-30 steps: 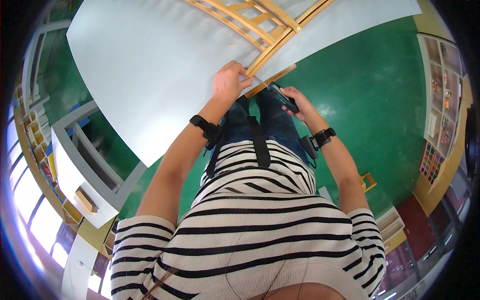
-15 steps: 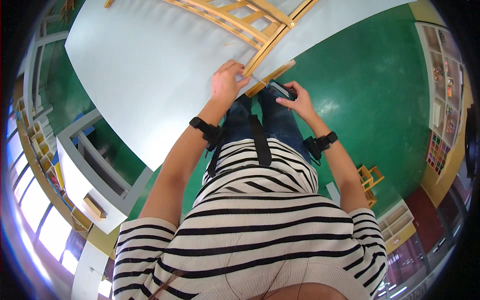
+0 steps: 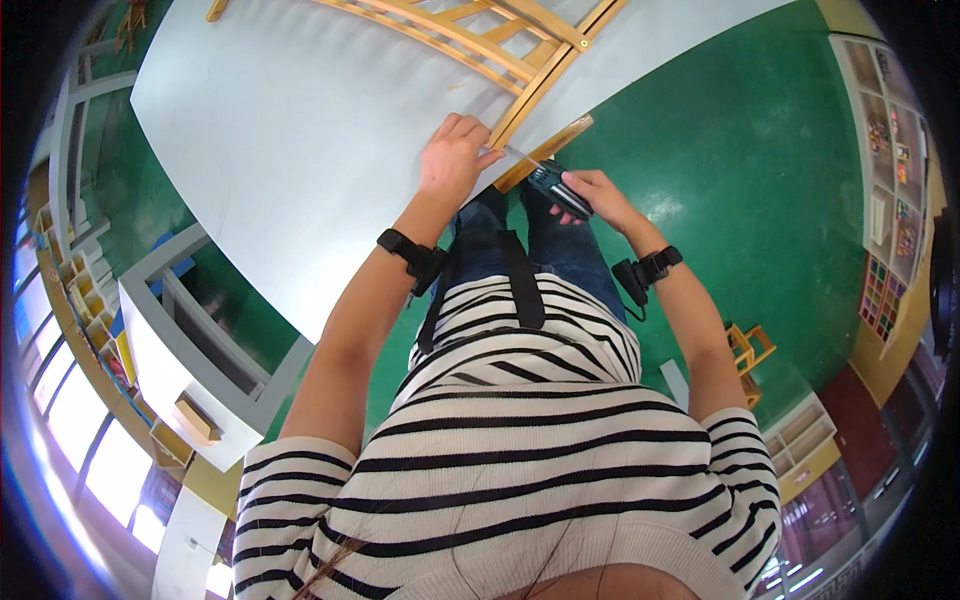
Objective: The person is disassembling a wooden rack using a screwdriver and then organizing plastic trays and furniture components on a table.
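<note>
My right hand [image 3: 595, 200] grips a screwdriver [image 3: 556, 188] with a thick dark teal body, which looks powered. Its thin metal shaft points up and left to the near end of a wooden bar. That bar belongs to a slatted light-wood frame [image 3: 540, 85] lying on the white table [image 3: 290, 150]. At the bar's end my left hand [image 3: 455, 158] is closed, thumb and fingers close together by the shaft's tip. What it pinches is too small to make out. A second wooden piece [image 3: 570, 138] lies along the table edge, beneath the shaft.
Green floor [image 3: 700, 180] stretches to the right of the table. Shelves [image 3: 890, 150] with small colourful items stand along the right wall. A small wooden stool [image 3: 748, 355] is at the lower right. On the left stands a white-topped unit [image 3: 170, 370] with a wooden block on it.
My right hand has turned and shifted slightly down, so more of the screwdriver's body and shaft shows. My left hand stays at the bar's end, nearly unmoved.
</note>
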Demonstrator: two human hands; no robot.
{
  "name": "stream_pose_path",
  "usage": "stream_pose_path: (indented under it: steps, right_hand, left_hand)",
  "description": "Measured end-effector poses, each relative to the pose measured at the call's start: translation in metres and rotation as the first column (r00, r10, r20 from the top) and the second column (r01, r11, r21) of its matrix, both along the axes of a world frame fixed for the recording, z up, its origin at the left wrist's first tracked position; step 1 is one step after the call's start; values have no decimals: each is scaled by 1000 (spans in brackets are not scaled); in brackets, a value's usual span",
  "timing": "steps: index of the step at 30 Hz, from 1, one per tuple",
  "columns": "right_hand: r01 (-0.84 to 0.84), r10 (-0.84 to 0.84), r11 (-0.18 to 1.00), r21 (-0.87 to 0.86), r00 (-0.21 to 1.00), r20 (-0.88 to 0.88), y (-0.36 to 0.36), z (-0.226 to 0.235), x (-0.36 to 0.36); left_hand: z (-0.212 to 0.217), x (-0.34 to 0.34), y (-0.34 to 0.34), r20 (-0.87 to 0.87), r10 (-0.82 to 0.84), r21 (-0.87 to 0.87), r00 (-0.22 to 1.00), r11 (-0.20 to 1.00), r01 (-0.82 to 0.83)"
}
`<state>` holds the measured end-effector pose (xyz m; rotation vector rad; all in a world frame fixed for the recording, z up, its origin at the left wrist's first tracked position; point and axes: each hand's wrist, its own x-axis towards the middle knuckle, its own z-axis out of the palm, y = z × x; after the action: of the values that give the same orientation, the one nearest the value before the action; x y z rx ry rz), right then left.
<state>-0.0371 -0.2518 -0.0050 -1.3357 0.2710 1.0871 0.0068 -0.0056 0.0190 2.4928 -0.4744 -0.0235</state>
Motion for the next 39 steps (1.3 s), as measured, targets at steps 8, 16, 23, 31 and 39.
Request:
stream_pose_path:
  steps: [8, 16, 23, 31, 39]
  right_hand:
    - [89, -75, 991, 103, 988, -134, 1, 2, 1]
    - [111, -102, 992, 69, 987, -123, 2, -1, 0]
    - [95, -90, 995, 42, 991, -99, 4, 3, 1]
    - [54, -51, 998, 25, 995, -84, 4, 2, 1]
    - [43, -42, 999, 13, 995, -85, 4, 1, 2]
  left_hand:
    - [-2, 2, 0, 102, -25, -14, 994, 1000, 27]
    - [-2, 4, 0, 154, -43, -44, 987, 998, 51]
    - [2, 2, -3, 10, 31, -72, 999, 997, -30]
    - [0, 5, 2, -9, 8, -11, 1000, 1000, -8]
    - [-1, 4, 0, 67, 101, -93, 993, 991, -95]
